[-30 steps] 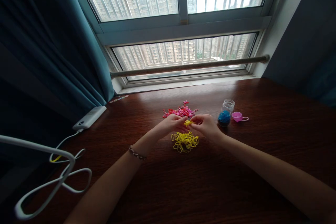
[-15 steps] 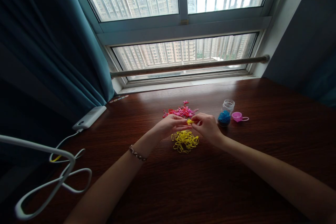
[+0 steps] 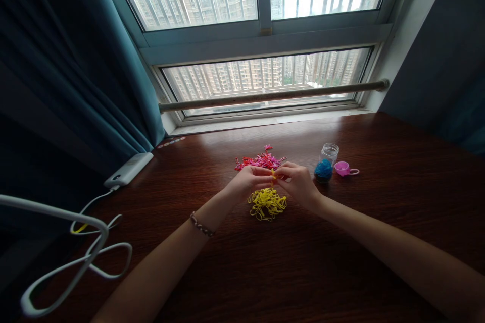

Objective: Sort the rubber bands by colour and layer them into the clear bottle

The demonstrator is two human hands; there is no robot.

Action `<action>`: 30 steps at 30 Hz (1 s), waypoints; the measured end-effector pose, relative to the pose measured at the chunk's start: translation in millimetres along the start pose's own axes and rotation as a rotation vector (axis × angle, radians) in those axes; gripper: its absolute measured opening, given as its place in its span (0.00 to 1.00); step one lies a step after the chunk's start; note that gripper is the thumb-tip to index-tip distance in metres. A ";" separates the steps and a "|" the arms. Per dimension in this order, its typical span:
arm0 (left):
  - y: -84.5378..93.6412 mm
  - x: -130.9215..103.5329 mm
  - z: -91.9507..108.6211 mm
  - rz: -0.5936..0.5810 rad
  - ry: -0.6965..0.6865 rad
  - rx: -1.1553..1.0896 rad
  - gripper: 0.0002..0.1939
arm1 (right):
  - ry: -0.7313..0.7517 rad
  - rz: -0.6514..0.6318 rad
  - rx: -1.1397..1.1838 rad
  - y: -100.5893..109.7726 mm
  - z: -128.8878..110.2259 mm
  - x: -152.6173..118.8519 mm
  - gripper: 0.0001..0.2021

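Observation:
Between the fingertips of both hands is a small yellow piece [image 3: 273, 175], partly hidden by the fingers. My left hand [image 3: 250, 180], with a braided bracelet on its wrist, pinches it from the left. From the right, my right hand [image 3: 299, 183] grips the same piece with bent fingers. Just below the hands, a pile of yellow loops [image 3: 267, 205] lies on the dark wooden table [image 3: 265, 272]. Behind my left hand lies a pile of pink and red loops [image 3: 261, 159], partly covered by it.
Right of my right hand stands an uncapped clear jar [image 3: 325, 162] with blue loops inside, beside a pink lid with a ring [image 3: 342, 168]. At the left are a white device [image 3: 129, 169] and looped white cable [image 3: 85, 257]. A window with a rail [image 3: 273, 96] lies beyond.
My left fingers have closed in more around the yellow piece, and its visible shape is now narrower. My left wrist has shifted slightly to the right. The piles, jar and lid are unmoved.

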State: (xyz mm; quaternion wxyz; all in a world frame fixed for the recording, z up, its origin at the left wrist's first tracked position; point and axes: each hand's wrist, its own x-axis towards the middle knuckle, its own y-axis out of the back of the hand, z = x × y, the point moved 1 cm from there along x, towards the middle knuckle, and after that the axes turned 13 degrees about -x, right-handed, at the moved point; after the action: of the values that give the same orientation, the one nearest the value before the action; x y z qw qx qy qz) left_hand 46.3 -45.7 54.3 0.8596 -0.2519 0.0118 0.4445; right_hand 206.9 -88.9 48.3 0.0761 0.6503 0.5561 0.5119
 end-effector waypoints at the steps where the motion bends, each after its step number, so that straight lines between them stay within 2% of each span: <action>1: 0.4 0.7 -1.1 -0.010 -0.011 0.020 0.18 | -0.004 -0.001 -0.003 -0.5 1.1 0.0 0.04; 7: 1.8 2.9 -4.6 -0.010 -0.036 0.013 0.22 | -0.064 -0.002 -0.011 -3.2 3.7 -0.6 0.04; 11: -0.3 1.2 -1.7 -0.024 -0.042 0.026 0.19 | -0.078 -0.016 0.027 -1.8 2.8 -0.3 0.03; 21: -0.3 0.9 -3.2 -0.005 -0.051 -0.027 0.16 | 0.006 -0.010 0.027 1.1 1.9 1.4 0.04; 30: 4.6 5.7 -9.3 0.147 -0.140 -0.064 0.14 | -0.090 -0.027 0.224 4.0 0.4 6.0 0.05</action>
State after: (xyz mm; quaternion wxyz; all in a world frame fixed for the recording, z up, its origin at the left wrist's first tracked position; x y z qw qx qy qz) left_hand 48.1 -43.3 42.8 0.8148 -0.2457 -0.0440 0.5232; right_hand 208.9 -85.4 54.3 0.0346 0.6695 0.6144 0.4160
